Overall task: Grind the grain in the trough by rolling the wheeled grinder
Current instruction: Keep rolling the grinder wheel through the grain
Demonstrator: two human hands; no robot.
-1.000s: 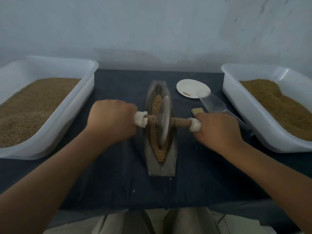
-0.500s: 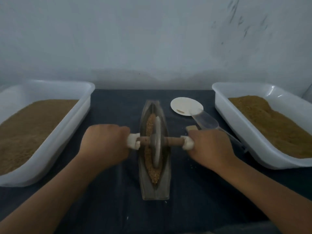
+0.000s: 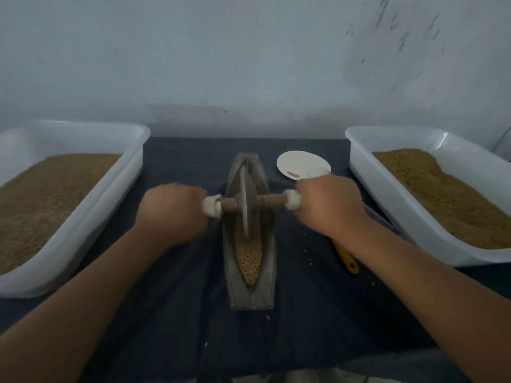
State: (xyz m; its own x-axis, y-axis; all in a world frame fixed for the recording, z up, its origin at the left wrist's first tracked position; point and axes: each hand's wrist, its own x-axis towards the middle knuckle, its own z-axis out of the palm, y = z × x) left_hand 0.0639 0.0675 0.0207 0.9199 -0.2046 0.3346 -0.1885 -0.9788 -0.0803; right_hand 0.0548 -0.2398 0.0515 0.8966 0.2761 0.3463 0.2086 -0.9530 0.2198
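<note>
Since the earlier frame the wheeled grinder (image 3: pixel 244 214) has rolled from the middle of the trough (image 3: pixel 249 299) toward its far end. The wheel now stands upright on its edge in the far half of the groove. The grain (image 3: pixel 249 258) lies exposed along the near half of the groove (golden-brown kernels, reaching almost to the near tip).

My left hand (image 3: pixel 172 208) is curled round the left end of the axle, just outside its white cap (image 3: pixel 211 207). My right hand (image 3: pixel 329 205) grips the right end in the same way, beside the second cap (image 3: pixel 293 200). The hands are apart, one on each side of the trough, with the wooden axle spanning across it between them.

The trough lies lengthwise, near to far, at the centre of a dark blue cloth (image 3: pixel 179 313). A white left tub (image 3: pixel 105 194) and a white right tub (image 3: pixel 381 183) flank it, each holding brown grain. A small white plate (image 3: pixel 301 164) lies to the far right of the trough, just beyond my right hand. A yellow handle (image 3: pixel 345 257) shows beside my right forearm; the rest of that tool is hidden. A few loose kernels lie on the cloth right of the trough.
</note>
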